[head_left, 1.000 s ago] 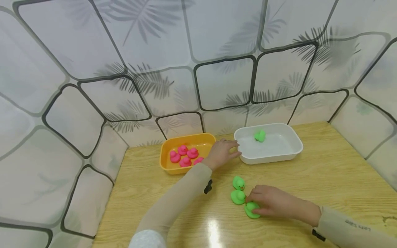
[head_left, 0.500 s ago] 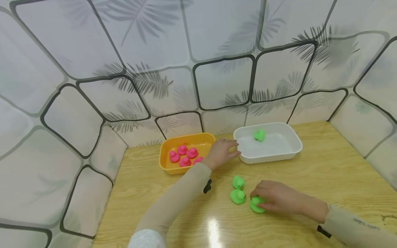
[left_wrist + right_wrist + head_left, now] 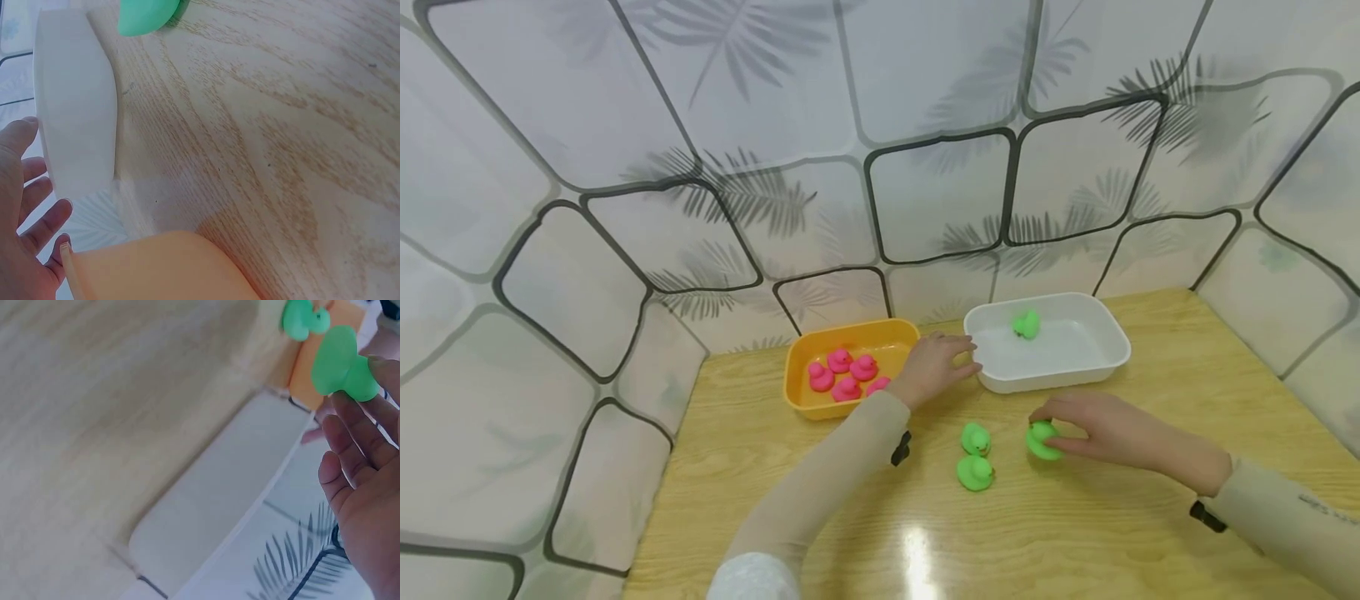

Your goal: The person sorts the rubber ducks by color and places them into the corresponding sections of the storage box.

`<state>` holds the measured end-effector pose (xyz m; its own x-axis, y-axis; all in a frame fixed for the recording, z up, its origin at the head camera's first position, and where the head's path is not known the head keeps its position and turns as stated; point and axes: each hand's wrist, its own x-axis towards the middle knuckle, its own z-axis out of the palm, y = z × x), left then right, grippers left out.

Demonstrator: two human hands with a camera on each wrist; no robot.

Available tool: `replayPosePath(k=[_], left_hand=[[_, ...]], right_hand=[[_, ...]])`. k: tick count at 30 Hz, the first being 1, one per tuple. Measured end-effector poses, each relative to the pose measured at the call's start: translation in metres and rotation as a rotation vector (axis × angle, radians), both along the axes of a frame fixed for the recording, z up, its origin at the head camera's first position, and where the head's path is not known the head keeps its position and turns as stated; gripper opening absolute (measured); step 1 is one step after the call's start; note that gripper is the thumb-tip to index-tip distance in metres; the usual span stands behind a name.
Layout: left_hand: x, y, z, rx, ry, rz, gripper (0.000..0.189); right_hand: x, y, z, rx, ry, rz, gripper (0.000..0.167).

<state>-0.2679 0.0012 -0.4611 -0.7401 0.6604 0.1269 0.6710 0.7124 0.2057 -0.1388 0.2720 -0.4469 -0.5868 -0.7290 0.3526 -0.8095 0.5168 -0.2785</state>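
Note:
My right hand [image 3: 1108,429] pinches a green rubber duck [image 3: 1042,440] between thumb and fingers, above the table in front of the white tray [image 3: 1052,384]. In the right wrist view the duck [image 3: 337,362] sits at my thumb and fingertips, the other fingers loosely bent. My left hand [image 3: 934,367] is between the two trays, its fingers spread at the white tray's left rim; in the left wrist view the hand [image 3: 28,200] also has a finger beside the orange tray's rim. Two more green ducks, an upper one [image 3: 976,438] and a lower one [image 3: 975,472], stand close together on the table.
The orange tray [image 3: 797,398] holds several pink ducks [image 3: 847,389]; my left wrist partly hides one. One green duck [image 3: 1026,324] lies in the white tray. A patterned wall [image 3: 940,200] rises right behind both trays. The wooden table [image 3: 820,508] extends toward me.
My right hand has picked up the nearest green duck from beside the other two and carried it right and toward the white tray. My left hand has stayed in place.

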Motion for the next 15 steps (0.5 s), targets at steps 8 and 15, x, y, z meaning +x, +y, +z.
replayPosePath(k=[8,15], left_hand=[[-0.001,0.0,0.0,-0.01,-0.01,0.011,0.044],[0.0,0.0,0.0,-0.008,0.022,-0.006,0.042]], right_hand=[[-0.02,0.012,0.009,-0.002,0.041,-0.025,0.036],[-0.038,0.02,0.015,0.018,0.097,-0.046,0.038]])
